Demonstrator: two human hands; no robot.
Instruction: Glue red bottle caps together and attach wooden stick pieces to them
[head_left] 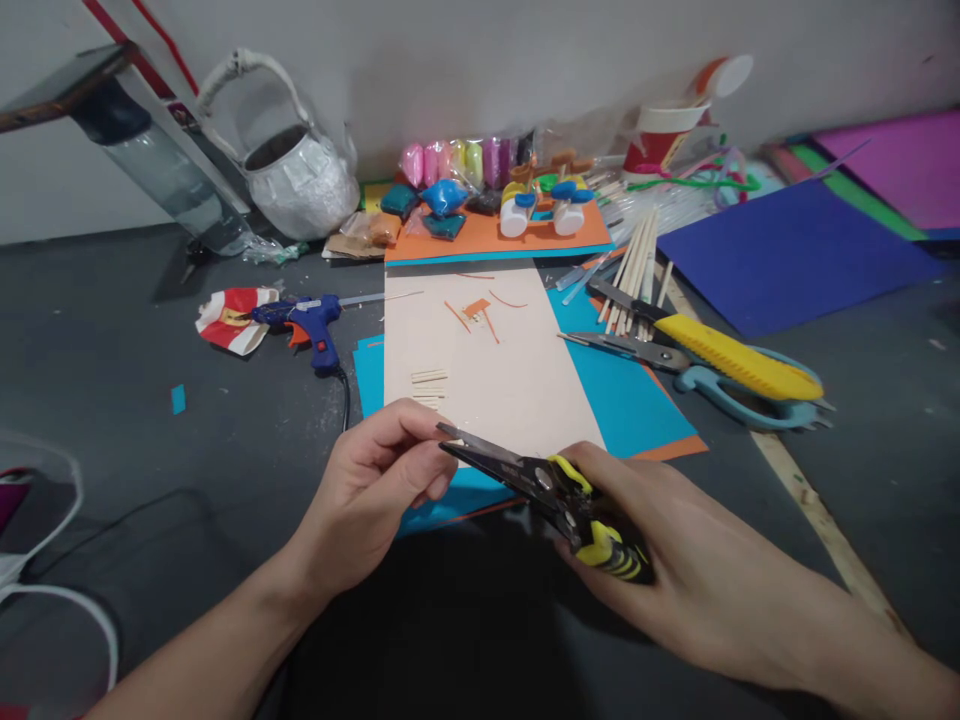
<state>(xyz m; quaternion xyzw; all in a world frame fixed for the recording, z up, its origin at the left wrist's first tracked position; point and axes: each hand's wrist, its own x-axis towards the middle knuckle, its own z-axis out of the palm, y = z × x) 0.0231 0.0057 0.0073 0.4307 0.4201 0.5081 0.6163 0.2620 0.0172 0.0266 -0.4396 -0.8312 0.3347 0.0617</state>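
Observation:
My right hand (pixel 637 540) is wrapped round the black-and-yellow handles of a pair of snips (pixel 540 480), whose slightly parted blades point left. At their tips, the thumb and fingers of my left hand (pixel 390 470) are pinched together on a small wooden stick (pixel 456 442); only a pale end shows between the blades. Just beyond my left hand, several short cut sticks (pixel 429 378) lie in a row on a pale sheet of paper (pixel 517 400). Orange paper scraps (pixel 476 308) are scattered farther up that sheet.
A blue glue gun (pixel 319 325) lies to the left. Scissors (pixel 720 390), a yellow utility knife (pixel 735 355) and long wooden sticks (pixel 637 265) lie to the right. Clay packets (pixel 444 198), a silver basket (pixel 300 185) and a paper cup (pixel 664 140) stand at the back.

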